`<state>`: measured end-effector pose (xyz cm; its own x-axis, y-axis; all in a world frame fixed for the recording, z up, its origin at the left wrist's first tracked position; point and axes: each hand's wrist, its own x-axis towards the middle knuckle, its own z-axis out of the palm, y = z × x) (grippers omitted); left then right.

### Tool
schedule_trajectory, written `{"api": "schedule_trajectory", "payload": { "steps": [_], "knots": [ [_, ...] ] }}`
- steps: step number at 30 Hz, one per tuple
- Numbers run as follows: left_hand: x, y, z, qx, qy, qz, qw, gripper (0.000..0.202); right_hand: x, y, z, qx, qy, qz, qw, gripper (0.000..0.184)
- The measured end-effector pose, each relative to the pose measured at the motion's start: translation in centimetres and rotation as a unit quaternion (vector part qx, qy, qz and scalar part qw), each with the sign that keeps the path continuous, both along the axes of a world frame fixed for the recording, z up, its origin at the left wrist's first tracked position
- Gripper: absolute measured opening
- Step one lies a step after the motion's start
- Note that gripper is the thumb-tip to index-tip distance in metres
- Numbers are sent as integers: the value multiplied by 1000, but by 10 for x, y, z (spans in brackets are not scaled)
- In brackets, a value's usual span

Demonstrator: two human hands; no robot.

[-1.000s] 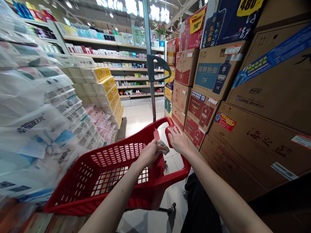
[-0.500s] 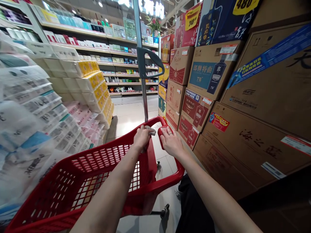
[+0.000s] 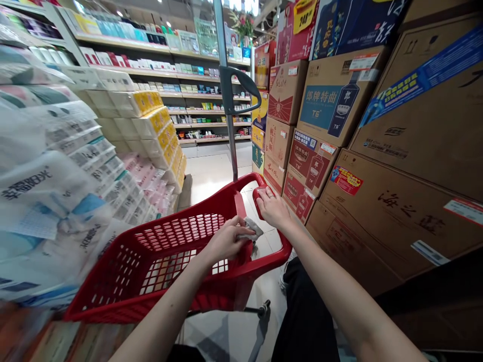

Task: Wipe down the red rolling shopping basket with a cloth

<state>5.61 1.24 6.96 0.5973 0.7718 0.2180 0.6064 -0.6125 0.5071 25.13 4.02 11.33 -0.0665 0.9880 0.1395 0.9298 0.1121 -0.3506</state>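
Note:
A red plastic shopping cart (image 3: pixel 179 221) with slotted walls stands before me, and its basket holds nothing that I can see. My left hand (image 3: pixel 226 240) is closed on a crumpled greyish cloth (image 3: pixel 253 230), which lies against the cart's rear panel below the handle. My right hand (image 3: pixel 274 208) rests with bent fingers over the red grip (image 3: pixel 259 198) on the handle loop, wrapped round it. Beyond the handle, a grey upright pole (image 3: pixel 232 146) carries a dark looped handle (image 3: pixel 239 90).
Stacked cartons (image 3: pixel 362 211) rise close along the right. Wrapped tissue packs (image 3: pixel 68 166) crowd the left side, with yellow-ended packs (image 3: pixel 151 128) behind. Shelves of small goods (image 3: pixel 151 75) line the back. Pale floor tiles (image 3: pixel 209 171) run between. My dark-trousered leg (image 3: pixel 305 311) is behind the cart.
My left hand has moved down the cart's rear panel with the cloth, nearer to me. My right hand stays on the grip. The cart appears slightly farther right in view.

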Motion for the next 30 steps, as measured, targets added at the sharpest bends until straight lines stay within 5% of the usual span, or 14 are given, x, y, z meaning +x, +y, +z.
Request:
{"api": "schedule_trajectory", "payload": {
  "steps": [5,10,14,18,22,26,30],
  "knots": [
    [-5,-36,7,-98,-48,-57,992,27,2,0,-1,6,2,-2,1000,52],
    [-9,-57,7,-138,-121,-50,982,32,4,3,-3,15,1,0,1000,51],
    [-19,-68,5,-139,-244,58,958,36,5,8,-5,18,16,1,1000,52],
    [-30,-81,19,-74,-312,198,926,43,6,13,-4,10,30,6,999,52],
    [-19,-92,25,23,-195,201,960,41,6,15,-5,12,38,9,999,51],
    [5,-99,0,65,-23,80,994,41,7,15,-7,22,33,7,999,50],
    [12,-101,-28,156,52,104,981,40,7,15,-7,21,22,7,1000,50]
  ]
}}
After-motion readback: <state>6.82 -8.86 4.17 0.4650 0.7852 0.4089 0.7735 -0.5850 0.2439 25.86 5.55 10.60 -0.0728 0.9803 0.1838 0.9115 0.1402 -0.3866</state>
